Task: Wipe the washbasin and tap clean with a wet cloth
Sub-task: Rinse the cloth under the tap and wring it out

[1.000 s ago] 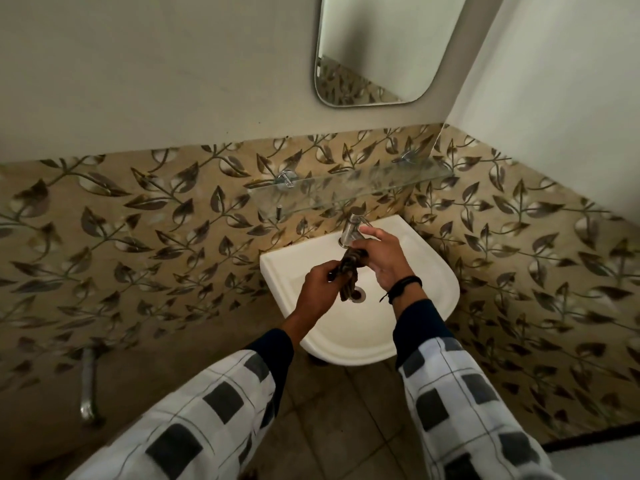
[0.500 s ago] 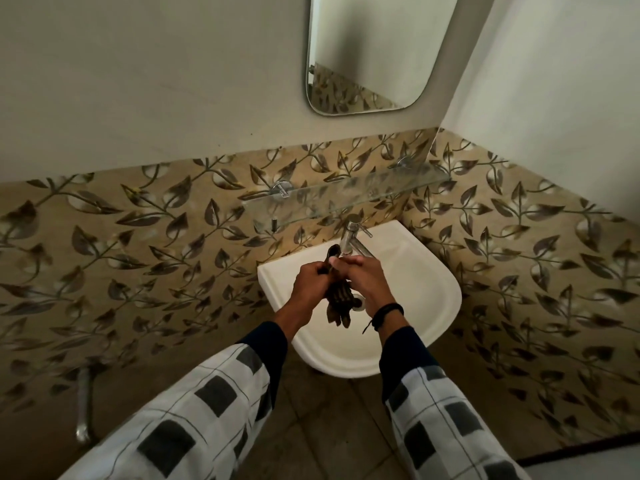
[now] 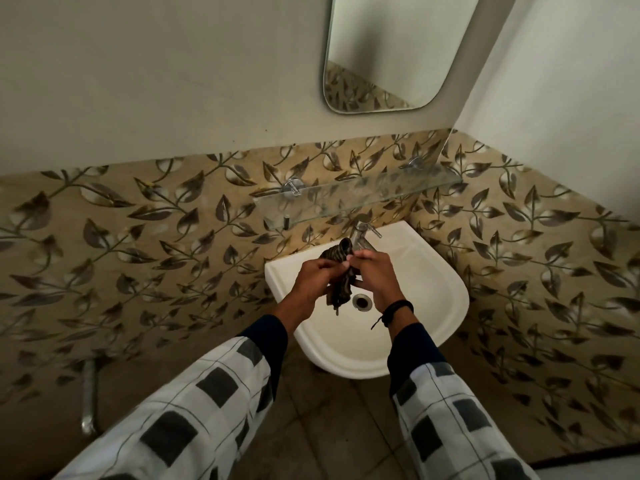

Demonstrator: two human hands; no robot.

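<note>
A white washbasin [image 3: 429, 292] hangs on the leaf-patterned wall, with a steel drain [image 3: 362, 302] in its bowl. At its back rim stands a chrome tap [image 3: 362, 232]. Over the bowl I hold a dark striped cloth [image 3: 341, 285], bunched up. My left hand [image 3: 313, 280] grips its left side and my right hand [image 3: 375, 275] grips its right side, knuckles close together. One end of the cloth sticks up near the tap spout, the other hangs down beside the drain.
A glass shelf [image 3: 360, 195] juts out just above the tap. A mirror [image 3: 391, 50] hangs higher on the wall. The right wall meets the basin's corner closely. A metal pipe [image 3: 89, 396] runs down the left wall. Brown tiled floor lies below.
Both hands have come together on the cloth in front of the tap and bunched it. My view has tilted down and back slightly.
</note>
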